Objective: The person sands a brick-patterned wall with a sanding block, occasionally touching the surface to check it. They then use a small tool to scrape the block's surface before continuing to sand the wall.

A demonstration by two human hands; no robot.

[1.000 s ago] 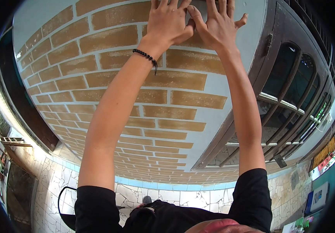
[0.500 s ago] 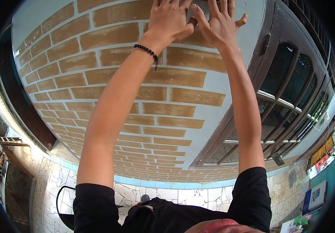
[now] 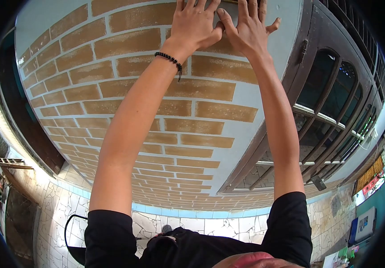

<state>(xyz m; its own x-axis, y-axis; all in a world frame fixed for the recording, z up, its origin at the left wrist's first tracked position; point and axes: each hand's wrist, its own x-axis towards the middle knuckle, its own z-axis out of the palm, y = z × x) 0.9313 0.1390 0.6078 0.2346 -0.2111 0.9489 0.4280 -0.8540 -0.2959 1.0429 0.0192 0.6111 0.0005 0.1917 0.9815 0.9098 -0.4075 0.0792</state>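
Fingers spread and thumbs close together, the left hand (image 3: 194,27) and right hand (image 3: 249,38) are held side by side, palms toward the upper brick-patterned wall (image 3: 201,89) ahead; whether anything is covered beneath them cannot be told.

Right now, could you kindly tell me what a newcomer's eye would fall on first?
Probably the left hand and right hand, side by side at the top before the tan brick-patterned wall. A black beaded bracelet rings the left wrist; a dark-framed window stands at right.
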